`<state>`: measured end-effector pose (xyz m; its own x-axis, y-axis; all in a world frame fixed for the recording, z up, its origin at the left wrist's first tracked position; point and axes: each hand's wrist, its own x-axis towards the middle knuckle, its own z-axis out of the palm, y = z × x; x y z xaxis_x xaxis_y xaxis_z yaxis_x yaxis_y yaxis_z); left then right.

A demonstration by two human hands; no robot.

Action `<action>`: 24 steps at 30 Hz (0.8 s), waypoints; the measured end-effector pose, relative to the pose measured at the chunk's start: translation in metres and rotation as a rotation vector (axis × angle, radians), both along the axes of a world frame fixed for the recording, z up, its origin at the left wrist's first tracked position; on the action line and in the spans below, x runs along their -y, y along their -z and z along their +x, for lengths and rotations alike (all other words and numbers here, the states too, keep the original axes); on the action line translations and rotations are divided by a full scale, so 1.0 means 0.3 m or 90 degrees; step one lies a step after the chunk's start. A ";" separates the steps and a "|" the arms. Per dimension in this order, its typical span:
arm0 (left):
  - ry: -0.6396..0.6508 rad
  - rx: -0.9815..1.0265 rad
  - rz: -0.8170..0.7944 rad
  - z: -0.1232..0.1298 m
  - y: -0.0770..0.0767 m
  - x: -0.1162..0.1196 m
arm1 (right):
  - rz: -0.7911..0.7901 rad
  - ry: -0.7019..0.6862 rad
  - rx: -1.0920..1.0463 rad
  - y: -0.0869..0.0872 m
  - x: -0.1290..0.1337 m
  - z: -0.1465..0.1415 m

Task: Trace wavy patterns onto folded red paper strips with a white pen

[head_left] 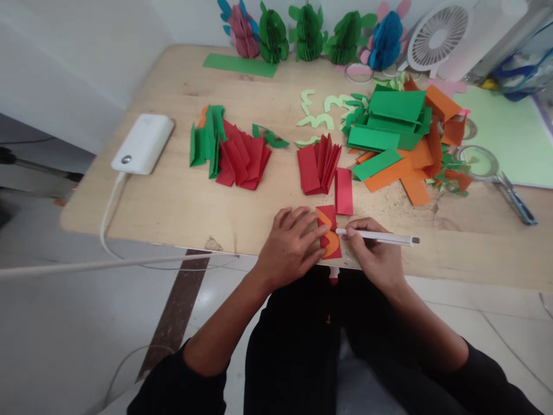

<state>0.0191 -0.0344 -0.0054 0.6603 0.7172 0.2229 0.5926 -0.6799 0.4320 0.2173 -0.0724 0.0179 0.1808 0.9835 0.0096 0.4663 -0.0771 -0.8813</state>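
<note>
Near the table's front edge lies a small red paper piece (336, 211) with an orange curved cutout (332, 246) on top of it. My left hand (294, 245) rests flat from the left, fingers spread, its fingertips pressing on the cutout and the red paper. My right hand (378, 253) is closed round a white pen (384, 236), whose tip touches the right side of the cutout at its middle notch. Just above sits a narrow red strip (344, 191), with a folded red stack (318, 166) to its upper left.
Red folds (244, 155) and green folds (212, 135) lie left. Green (397, 109) and orange papers (417, 178) pile up right, near scissors (516, 199). A white power bank (143, 143) trails a cable over the front edge. Paper figures and a fan (438, 37) stand behind.
</note>
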 end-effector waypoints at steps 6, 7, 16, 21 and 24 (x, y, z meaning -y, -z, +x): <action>-0.001 -0.007 0.004 -0.001 0.000 0.000 | -0.003 0.017 -0.008 -0.001 0.005 0.000; 0.001 -0.008 0.005 -0.001 -0.001 0.000 | 0.001 0.013 -0.001 -0.001 0.004 0.000; 0.002 -0.004 0.001 0.000 -0.002 0.000 | 0.016 -0.007 0.034 -0.004 0.001 -0.007; 0.003 -0.002 0.004 -0.001 0.001 -0.001 | 0.056 0.029 0.022 0.011 0.006 0.001; 0.001 0.004 0.006 -0.001 0.004 -0.002 | 0.057 0.034 0.003 0.024 0.013 0.009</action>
